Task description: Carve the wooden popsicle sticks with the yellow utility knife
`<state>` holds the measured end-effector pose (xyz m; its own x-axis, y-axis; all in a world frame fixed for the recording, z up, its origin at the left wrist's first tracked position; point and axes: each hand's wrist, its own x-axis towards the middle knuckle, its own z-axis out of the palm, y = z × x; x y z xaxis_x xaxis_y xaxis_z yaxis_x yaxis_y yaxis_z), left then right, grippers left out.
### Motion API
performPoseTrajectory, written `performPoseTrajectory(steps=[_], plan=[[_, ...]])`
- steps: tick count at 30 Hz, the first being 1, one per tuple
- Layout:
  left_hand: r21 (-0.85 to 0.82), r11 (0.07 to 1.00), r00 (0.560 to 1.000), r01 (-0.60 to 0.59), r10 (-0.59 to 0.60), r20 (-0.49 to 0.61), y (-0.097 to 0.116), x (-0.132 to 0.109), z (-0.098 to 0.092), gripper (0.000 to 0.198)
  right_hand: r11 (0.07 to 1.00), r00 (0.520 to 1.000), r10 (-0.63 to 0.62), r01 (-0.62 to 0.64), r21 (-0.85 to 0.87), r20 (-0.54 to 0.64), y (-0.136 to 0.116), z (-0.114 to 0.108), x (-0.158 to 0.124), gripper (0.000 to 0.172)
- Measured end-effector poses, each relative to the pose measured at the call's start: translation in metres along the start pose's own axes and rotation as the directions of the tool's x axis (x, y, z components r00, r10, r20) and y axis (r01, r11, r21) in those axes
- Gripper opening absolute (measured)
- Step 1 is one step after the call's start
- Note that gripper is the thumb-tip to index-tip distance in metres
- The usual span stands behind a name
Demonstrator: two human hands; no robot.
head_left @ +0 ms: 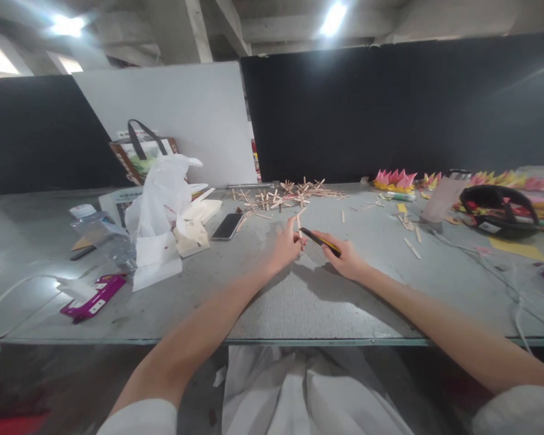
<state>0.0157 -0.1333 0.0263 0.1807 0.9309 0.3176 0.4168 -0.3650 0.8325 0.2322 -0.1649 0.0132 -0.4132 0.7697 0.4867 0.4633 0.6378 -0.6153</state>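
Observation:
Near the middle of the table, my left hand point(286, 246) is closed around a thin wooden stick point(299, 225), which stands up from the fingers with a small piece across its top. In my right hand point(348, 261) is a black and yellow utility knife point(323, 241). Its front end points left and meets the stick, or comes very close to it. Whether the blade is out is too small to tell. Behind the hands lies a pile of wooden sticks point(276, 199), several of them joined into crosses.
A phone point(227, 226), a white plastic bag point(156, 193), a clear bottle point(104, 234) and a purple power strip point(93, 298) are on the left. To the right are loose sticks point(412, 248), pink and yellow paper flowers point(395, 180), a black headband-like object point(501, 211) and cables point(489, 263).

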Motion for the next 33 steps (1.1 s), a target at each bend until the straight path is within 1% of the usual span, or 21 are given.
performPoseTrajectory(steps=[3, 7, 9, 12, 14, 20, 26, 33], plan=[[-0.057, 0.998, 1.000, 0.024, -0.025, -0.009, 0.000, 0.000, 0.001, 0.070, 1.000, 1.000, -0.007, 0.007, 0.015, -0.001, -0.003, -0.001, 0.000, 0.055], [0.005, 1.000, 1.000, -0.029, 0.029, 0.001, 0.001, -0.001, -0.001, 0.063, 0.999, 0.999, 0.037, -0.036, -0.009, 0.026, -0.007, -0.002, -0.001, 0.055], [0.019, 1.000, 1.000, -0.024, 0.024, 0.018, 0.002, -0.002, -0.001, 0.063, 0.999, 0.999, 0.038, -0.038, -0.009, 0.029, -0.005, -0.002, -0.002, 0.055], [-0.045, 0.999, 1.000, 0.020, -0.019, 0.021, 0.004, -0.005, 0.000, 0.065, 1.000, 1.000, -0.018, 0.018, 0.016, -0.003, 0.000, 0.000, -0.002, 0.053], [-0.064, 0.998, 1.000, 0.024, -0.023, 0.013, 0.005, -0.005, 0.001, 0.065, 0.998, 0.998, -0.057, 0.057, 0.023, -0.031, 0.003, 0.001, -0.001, 0.051], [0.034, 0.999, 1.000, -0.009, 0.009, 0.002, 0.009, -0.002, -0.002, 0.065, 0.997, 0.997, -0.072, 0.072, 0.002, -0.034, 0.001, 0.002, 0.000, 0.050], [0.043, 0.999, 1.000, -0.004, 0.003, 0.016, 0.012, 0.001, -0.008, 0.064, 0.997, 0.997, -0.075, 0.075, -0.022, -0.006, -0.002, 0.002, 0.001, 0.052], [0.057, 0.998, 0.999, -0.015, 0.013, 0.039, 0.010, 0.000, -0.009, 0.062, 0.996, 0.996, -0.084, 0.084, -0.036, 0.014, -0.003, -0.001, 0.000, 0.052]])
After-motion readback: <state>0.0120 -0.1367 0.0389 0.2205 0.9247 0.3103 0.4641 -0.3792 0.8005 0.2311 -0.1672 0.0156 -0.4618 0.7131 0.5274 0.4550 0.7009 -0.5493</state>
